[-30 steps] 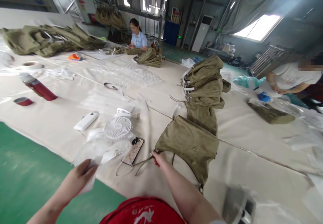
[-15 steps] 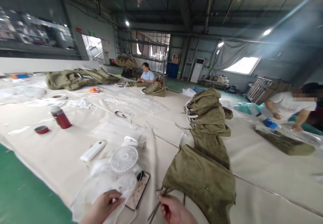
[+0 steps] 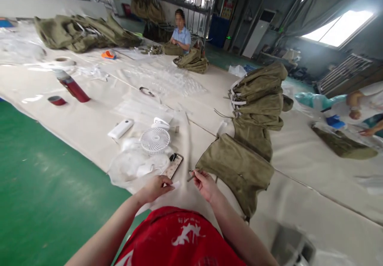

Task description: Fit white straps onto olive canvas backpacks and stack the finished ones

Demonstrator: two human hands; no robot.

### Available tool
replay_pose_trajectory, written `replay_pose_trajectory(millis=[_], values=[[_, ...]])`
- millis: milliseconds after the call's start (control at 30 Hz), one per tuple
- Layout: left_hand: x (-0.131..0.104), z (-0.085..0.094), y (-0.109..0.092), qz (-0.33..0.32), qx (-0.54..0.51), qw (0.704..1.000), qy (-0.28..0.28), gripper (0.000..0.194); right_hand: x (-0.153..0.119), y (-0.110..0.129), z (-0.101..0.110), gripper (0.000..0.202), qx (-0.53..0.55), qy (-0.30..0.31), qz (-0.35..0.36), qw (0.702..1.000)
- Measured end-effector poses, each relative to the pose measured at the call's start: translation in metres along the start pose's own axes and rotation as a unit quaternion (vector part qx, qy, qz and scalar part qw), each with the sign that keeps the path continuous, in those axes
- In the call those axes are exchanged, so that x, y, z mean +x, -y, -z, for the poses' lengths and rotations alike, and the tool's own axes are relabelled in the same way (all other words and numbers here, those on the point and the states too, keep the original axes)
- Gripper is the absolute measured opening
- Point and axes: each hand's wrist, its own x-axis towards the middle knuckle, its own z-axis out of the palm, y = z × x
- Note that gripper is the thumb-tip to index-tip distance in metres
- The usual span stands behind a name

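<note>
My left hand (image 3: 158, 188) is closed, with a small white piece (image 3: 176, 185) at its fingertips; whether it is paper or plastic I cannot tell. My right hand (image 3: 206, 184) pinches a thin olive strap (image 3: 190, 177) at the left edge of an olive canvas piece (image 3: 235, 160). That piece lies spread on the table, overlapping more canvas behind it. Just beyond my left hand lies a patterned phone (image 3: 176, 164). A white handheld fan (image 3: 154, 140) rests on crumpled clear plastic (image 3: 125, 164) nearby.
Olive canvas bags (image 3: 260, 94) are stacked beyond the spread piece. A red thermos (image 3: 74, 87), its cup (image 3: 56, 100) and a white power bank (image 3: 121, 129) lie on the left of the table. One person (image 3: 181, 34) sits opposite; another person's hand (image 3: 366, 132) is at right.
The view has tilted down, bringing my forearms and red clothing into sight. The small white piece now shows at my left fingertips. My right hand still pinches the strap.
</note>
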Motion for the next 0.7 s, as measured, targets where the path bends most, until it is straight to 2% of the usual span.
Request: replay_pose_trajectory(millis=[167, 400, 567, 700], values=[[0.004, -0.004, -0.005, -0.014, -0.007, 1.0, -0.001, 0.027, 0.006, -0.006, -0.002, 0.024, -0.044, 0.009, -0.012, 0.999], [0.01, -0.009, -0.016, 0.006, -0.024, 1.0, 0.004, 0.027, 0.007, -0.01, -0.007, 0.036, -0.089, 0.0, -0.02, 0.996], [0.017, -0.017, -0.025, 0.031, -0.019, 0.999, -0.007, 0.034, 0.007, -0.023, -0.005, 0.03, -0.115, 0.0, -0.035, 0.993], [0.026, -0.027, -0.021, 0.045, -0.007, 0.999, -0.021, 0.039, 0.007, -0.027, 0.002, 0.024, -0.122, -0.007, -0.103, 0.987]])
